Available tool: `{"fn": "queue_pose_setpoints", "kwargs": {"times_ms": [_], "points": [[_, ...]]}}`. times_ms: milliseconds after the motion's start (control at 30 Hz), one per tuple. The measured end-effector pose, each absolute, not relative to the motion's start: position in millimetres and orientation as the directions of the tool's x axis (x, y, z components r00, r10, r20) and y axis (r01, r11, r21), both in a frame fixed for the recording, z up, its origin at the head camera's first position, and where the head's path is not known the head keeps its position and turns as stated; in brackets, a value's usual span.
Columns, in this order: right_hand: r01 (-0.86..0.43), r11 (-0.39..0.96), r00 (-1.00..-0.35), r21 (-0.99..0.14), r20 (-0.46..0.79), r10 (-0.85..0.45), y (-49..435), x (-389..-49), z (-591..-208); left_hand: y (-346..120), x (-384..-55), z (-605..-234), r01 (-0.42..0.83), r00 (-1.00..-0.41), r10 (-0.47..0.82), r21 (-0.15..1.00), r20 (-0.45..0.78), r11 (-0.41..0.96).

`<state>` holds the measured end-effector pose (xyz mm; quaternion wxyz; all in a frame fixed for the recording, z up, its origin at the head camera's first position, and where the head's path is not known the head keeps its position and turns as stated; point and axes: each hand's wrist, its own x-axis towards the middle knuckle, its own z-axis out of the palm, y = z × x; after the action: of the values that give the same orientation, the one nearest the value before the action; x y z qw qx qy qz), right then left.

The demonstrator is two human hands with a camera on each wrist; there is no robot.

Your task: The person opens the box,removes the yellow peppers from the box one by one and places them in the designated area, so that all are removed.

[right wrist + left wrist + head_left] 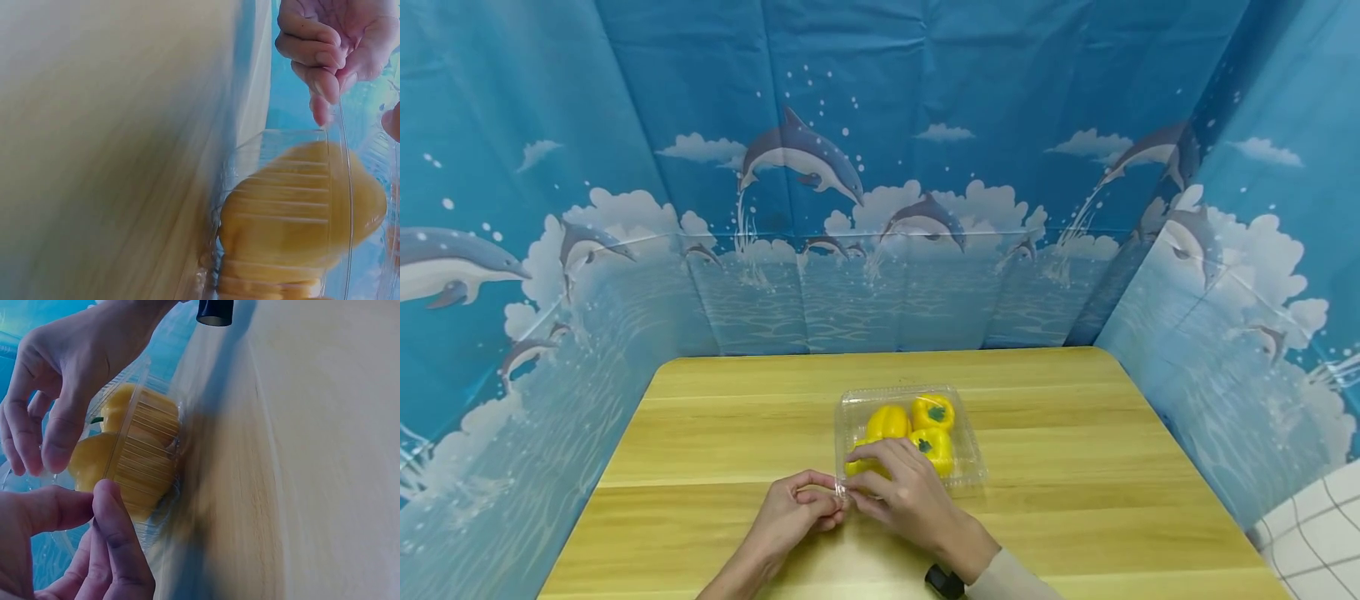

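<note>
We see the left hand [792, 517] pinching the eight-o'clock corner of the clear container [969, 458], likely to steady its rim. The container lies at two o'clock from that hand, corralling yellow peppers [934, 452]; whether the arched right hand [906, 492] grips, we cannot tell.

The head view looks forward and down from above the near side of the table [715, 433], far enough back to take in the curtain [880, 304] beyond. The left wrist view looks from close by, past the left hand [793, 512] toward the box [967, 442], turned sideways with the table at right. The right wrist view, nearer the box, turns oppositely, table at left. All three share box and left hand.
</note>
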<state>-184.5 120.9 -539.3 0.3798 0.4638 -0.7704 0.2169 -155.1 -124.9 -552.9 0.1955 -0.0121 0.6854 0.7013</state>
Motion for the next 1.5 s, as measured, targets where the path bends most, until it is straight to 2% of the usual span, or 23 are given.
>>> {"fn": "queue_pose_setpoints", "kwargs": {"times_ms": [500, 1000, 1300, 1500], "points": [[-0.838, 0.546, -0.370, -0.004, 0.739, -0.563, 136.5, -181.0, -542.2, -125.4, -155.7, -551.2, -0.292, -0.927, 0.236, 0.956, -0.292, 0.038], [-0.784, 0.619, -0.455, -0.046, 0.721, -0.523, 163.3, -180.6, -545.7, -119.7, -154.1, -545.7, -0.306, -0.934, 0.191, 0.952, -0.302, 0.008], [-0.781, 0.623, -0.451, -0.051, 0.735, -0.506, 183.7, -182.9, -546.6, -120.1, -156.6, -547.2, -0.295, -0.937, 0.191, 0.955, -0.292, 0.014], [-0.760, 0.647, -0.488, -0.066, 0.715, -0.501, 199.1, -182.4, -549.2, -119.3, -155.5, -545.8, -0.301, -0.937, 0.183, 0.954, -0.298, 0.013]]}}
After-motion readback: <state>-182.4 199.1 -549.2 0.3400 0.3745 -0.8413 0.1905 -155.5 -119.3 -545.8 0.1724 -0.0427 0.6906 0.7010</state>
